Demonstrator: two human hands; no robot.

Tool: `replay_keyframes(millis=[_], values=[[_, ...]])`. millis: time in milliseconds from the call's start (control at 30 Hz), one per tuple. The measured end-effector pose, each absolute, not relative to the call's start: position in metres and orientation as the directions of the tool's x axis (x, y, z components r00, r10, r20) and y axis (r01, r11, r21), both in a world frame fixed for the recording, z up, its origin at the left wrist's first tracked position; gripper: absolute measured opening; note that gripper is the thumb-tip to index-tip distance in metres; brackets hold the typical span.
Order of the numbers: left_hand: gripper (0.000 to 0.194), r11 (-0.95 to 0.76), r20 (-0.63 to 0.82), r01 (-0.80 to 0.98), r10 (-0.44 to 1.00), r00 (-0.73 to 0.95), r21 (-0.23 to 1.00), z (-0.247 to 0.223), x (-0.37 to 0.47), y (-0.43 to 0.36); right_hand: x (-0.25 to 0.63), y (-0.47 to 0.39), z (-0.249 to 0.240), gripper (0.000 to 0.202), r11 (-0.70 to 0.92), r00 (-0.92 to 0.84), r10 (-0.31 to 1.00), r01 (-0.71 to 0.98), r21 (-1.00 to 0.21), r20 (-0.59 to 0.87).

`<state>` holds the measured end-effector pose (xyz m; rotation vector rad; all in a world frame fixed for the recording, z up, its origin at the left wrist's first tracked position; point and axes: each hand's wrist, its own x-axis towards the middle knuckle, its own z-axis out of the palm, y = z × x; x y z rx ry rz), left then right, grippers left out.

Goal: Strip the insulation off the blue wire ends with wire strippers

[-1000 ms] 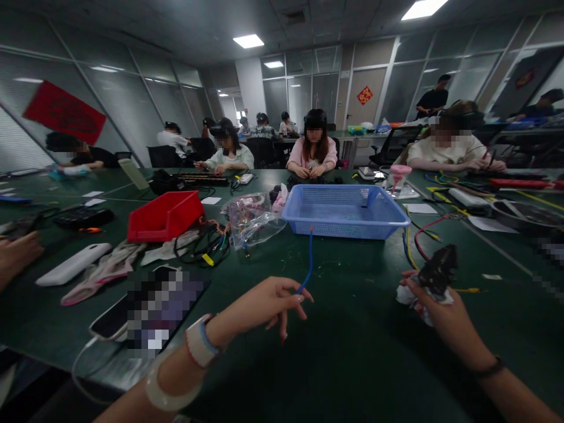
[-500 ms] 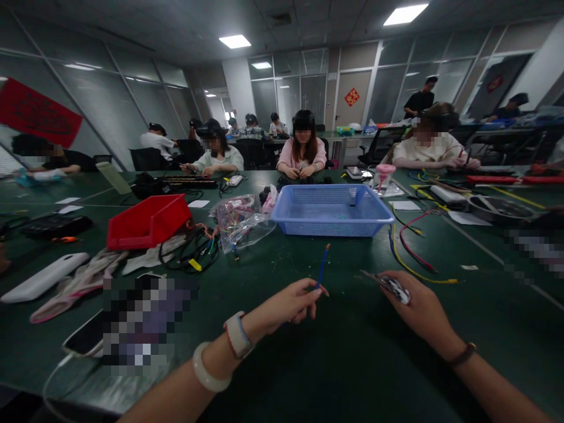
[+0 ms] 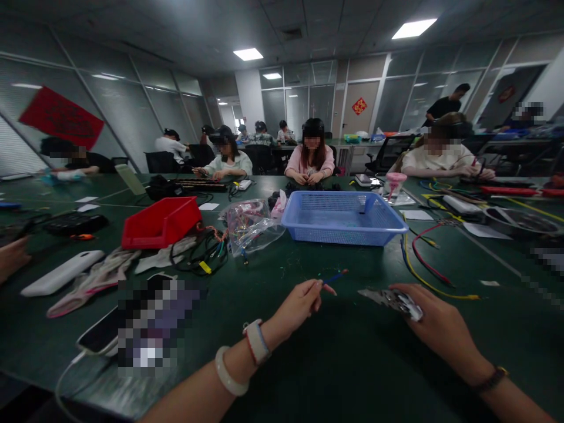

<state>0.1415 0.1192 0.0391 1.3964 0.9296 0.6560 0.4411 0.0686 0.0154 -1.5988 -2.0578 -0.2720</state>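
Pinched in the fingers of my left hand (image 3: 304, 302) is a short blue wire (image 3: 333, 278), its bare copper-coloured end pointing up and right. My right hand (image 3: 440, 323) is closed around a silvery metal knife (image 3: 405, 302), with its flat blade pointing left toward the wire. A gap separates blade and wire. Both hands are just above the dark green table (image 3: 335, 364), on the near side of a blue plastic basket (image 3: 343, 232). Tiny scraps lie on the table in front of the basket.
Left of the basket are a clear plastic bag (image 3: 251, 226) of wires, a red bin (image 3: 161, 223), black cables (image 3: 198, 258), a glove (image 3: 94, 282) and a phone (image 3: 106, 323). Yellow and red cables (image 3: 416, 267) lie to the right. Other people sit across the table; another person's hand (image 3: 13, 258) shows at far left.
My left hand has tilted the blue wire from nearly upright to almost flat, pointing right. The knife in my right hand has turned so its blade shows broader. The view has shifted slightly.
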Motion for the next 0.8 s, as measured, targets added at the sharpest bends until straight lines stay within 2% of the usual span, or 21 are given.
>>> replay_keyframes(millis=[167, 333, 467, 567, 667, 800], values=[[0.047, 0.127, -0.16, 0.101, 0.863, 0.479, 0.987, 0.036, 0.136, 0.121, 0.435, 0.074, 0.041, 0.035, 0.268, -0.15, 0.812, 0.954, -0.132, 0.564], [0.048, 0.23, -0.156, -0.099, 0.862, 0.483, 0.968, 0.03, 0.13, 0.127, 0.419, 0.082, 0.065, 0.033, 0.254, -0.094, 0.787, 0.95, -0.182, 0.61], [0.045, 0.371, -0.199, -0.252, 0.832, 0.518, 0.894, 0.026, 0.127, 0.131, 0.41, 0.084, 0.058, 0.037, 0.178, -0.014, 0.793, 0.962, -0.208, 0.61], [0.037, 0.49, -0.238, -0.312, 0.772, 0.589, 0.814, 0.028, 0.128, 0.127, 0.408, 0.081, 0.048, 0.043, 0.089, 0.016, 0.821, 0.984, -0.154, 0.571], [0.031, 0.581, -0.295, -0.293, 0.709, 0.64, 0.76, 0.031, 0.132, 0.116, 0.409, 0.078, 0.046, 0.047, -0.01, 0.055, 0.822, 0.997, -0.082, 0.567], [0.029, 0.659, -0.344, -0.233, 0.622, 0.704, 0.715, 0.033, 0.14, 0.101, 0.408, 0.075, 0.051, 0.051, -0.013, 0.014, 0.769, 1.0, -0.005, 0.64]])
